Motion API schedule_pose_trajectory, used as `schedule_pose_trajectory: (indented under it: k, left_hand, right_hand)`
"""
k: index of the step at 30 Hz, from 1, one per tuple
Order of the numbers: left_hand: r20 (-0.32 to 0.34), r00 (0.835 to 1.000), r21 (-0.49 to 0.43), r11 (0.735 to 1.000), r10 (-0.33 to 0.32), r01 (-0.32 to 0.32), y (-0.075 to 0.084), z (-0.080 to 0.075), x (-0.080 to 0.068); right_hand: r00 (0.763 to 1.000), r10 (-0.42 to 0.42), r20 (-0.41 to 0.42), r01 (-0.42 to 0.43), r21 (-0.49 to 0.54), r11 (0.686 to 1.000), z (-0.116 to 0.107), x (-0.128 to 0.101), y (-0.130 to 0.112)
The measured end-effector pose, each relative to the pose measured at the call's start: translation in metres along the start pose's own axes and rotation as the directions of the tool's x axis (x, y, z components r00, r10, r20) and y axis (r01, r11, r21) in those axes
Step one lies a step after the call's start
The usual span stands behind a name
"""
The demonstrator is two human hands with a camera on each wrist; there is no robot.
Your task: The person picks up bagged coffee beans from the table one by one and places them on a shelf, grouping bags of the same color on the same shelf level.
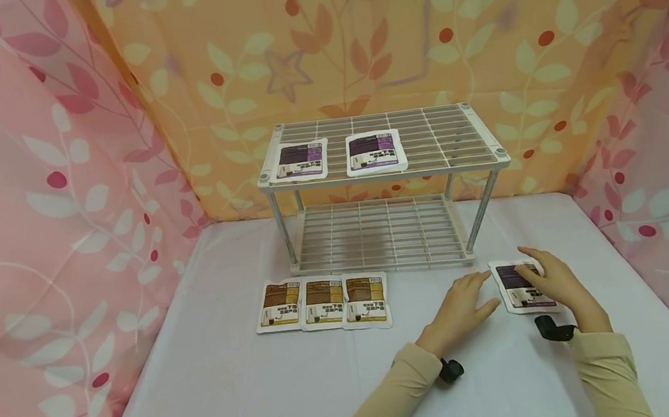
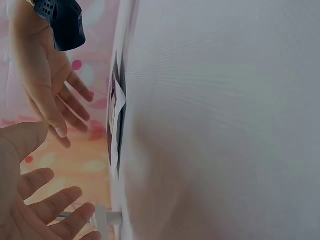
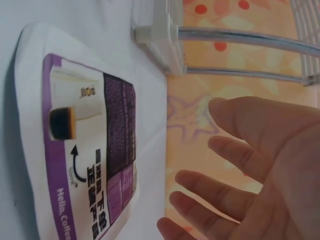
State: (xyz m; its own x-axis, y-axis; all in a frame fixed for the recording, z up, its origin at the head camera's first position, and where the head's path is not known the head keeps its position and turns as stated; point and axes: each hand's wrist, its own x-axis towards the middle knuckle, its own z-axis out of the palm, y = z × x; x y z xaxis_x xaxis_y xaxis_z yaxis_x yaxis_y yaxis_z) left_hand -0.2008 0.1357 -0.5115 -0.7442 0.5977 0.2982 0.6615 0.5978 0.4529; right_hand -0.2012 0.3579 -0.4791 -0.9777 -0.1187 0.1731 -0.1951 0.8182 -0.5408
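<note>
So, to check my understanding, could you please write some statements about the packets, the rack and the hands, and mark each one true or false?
1. Brown packets lie in a row on the table. True.
2. The left hand grips a brown packet. False: it holds nothing.
3. Purple packets lie on the upper shelf of the rack. True.
4. No purple packet lies on the table. False: one is visible there, near the right hand.
5. The right hand's fingers are apart from that table packet. True.
</note>
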Motion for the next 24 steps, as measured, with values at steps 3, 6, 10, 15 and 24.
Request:
schedule_pose_trajectory:
  k: [3,6,10,15,24]
  left_hand:
    - [0.037,0.999,0.003,1.000,0.003,-0.003,0.002,0.002,0.003]
    - [0.066,0.998,0.020,1.000,0.010,-0.011,0.003,0.005,0.006]
    - [0.097,0.995,0.046,0.999,0.016,-0.021,0.004,0.010,0.010]
    - [0.138,0.990,0.098,0.995,0.003,-0.017,0.008,0.015,0.014]
    - [0.222,0.973,0.152,0.988,-0.060,0.026,0.018,0.022,0.022]
  right_hand:
    - [0.999,0.044,0.028,-0.044,-0.016,0.999,0.000,-0.001,0.002]
    - [0.997,0.066,0.040,-0.065,-0.019,0.998,0.000,-0.003,0.005]
    - [0.995,0.087,0.054,-0.085,-0.045,0.995,0.000,-0.007,0.010]
    - [0.988,0.127,0.092,-0.118,-0.101,0.988,-0.001,-0.010,0.013]
    - [0.965,0.220,0.141,-0.199,-0.151,0.968,-0.002,-0.016,0.010]
